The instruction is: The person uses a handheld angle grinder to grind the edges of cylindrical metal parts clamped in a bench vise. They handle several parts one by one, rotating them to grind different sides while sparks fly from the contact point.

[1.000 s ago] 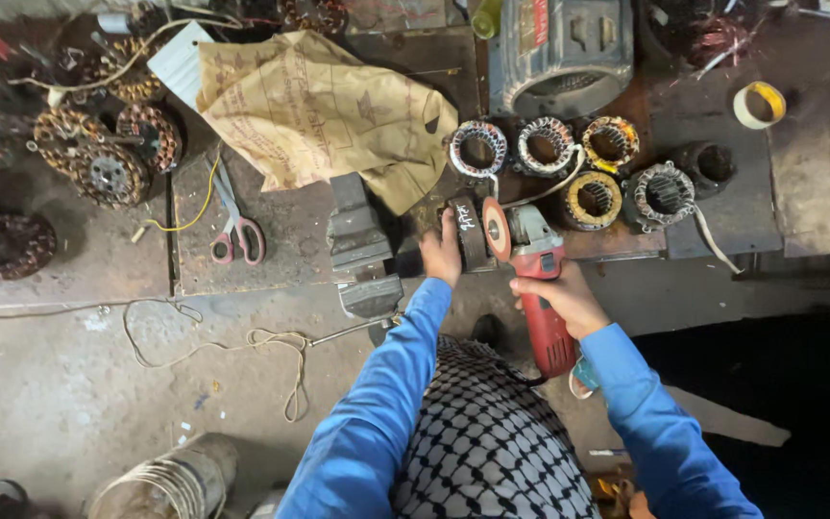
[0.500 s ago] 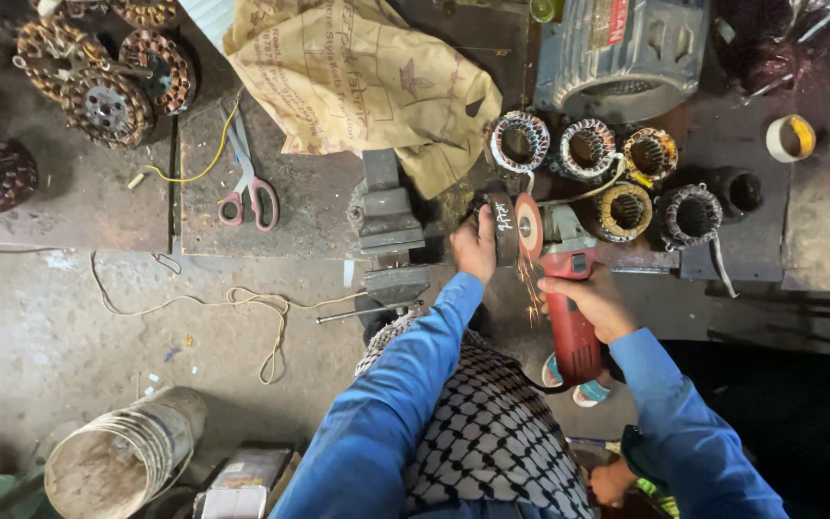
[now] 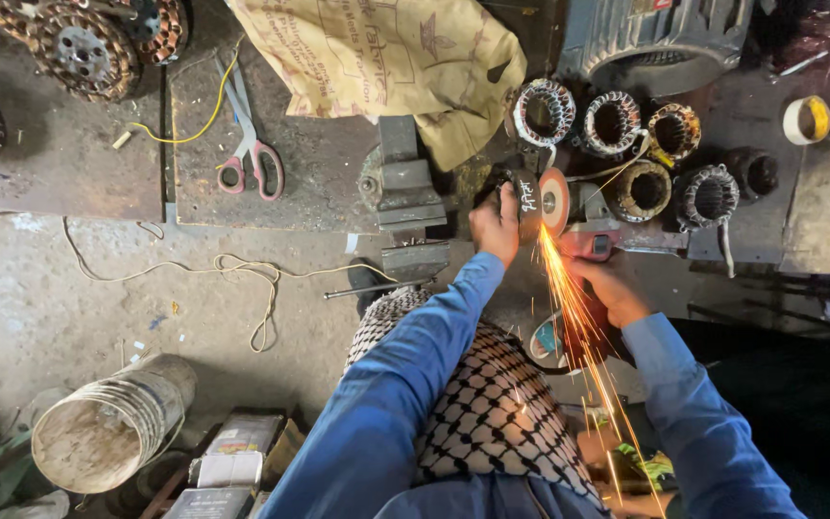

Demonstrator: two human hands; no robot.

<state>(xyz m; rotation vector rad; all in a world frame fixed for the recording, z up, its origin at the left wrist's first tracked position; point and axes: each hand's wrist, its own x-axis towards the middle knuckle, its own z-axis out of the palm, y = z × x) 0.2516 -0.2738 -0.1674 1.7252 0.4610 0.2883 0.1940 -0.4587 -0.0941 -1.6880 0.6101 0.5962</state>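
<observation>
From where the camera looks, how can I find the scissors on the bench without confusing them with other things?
Start at the tan printed sack spread over the top of the workbench. Just left of it, on the dark metal plate, lie the scissors, left of the grey vise. Their red handle loops set them apart, with a thin yellow wire curving beside the blades.

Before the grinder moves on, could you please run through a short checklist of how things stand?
1. Left hand steadies the dark part at the disc: ok.
2. Right hand grips the grinder: ok.
3. Sparks fall toward the person's lap and checked scarf: not ok.
4. Gloves: none, both hands bare: not ok.
5. Paper sack lies near the sparks: not ok.
6. Part clamped in the vise: cannot tell.
</observation>
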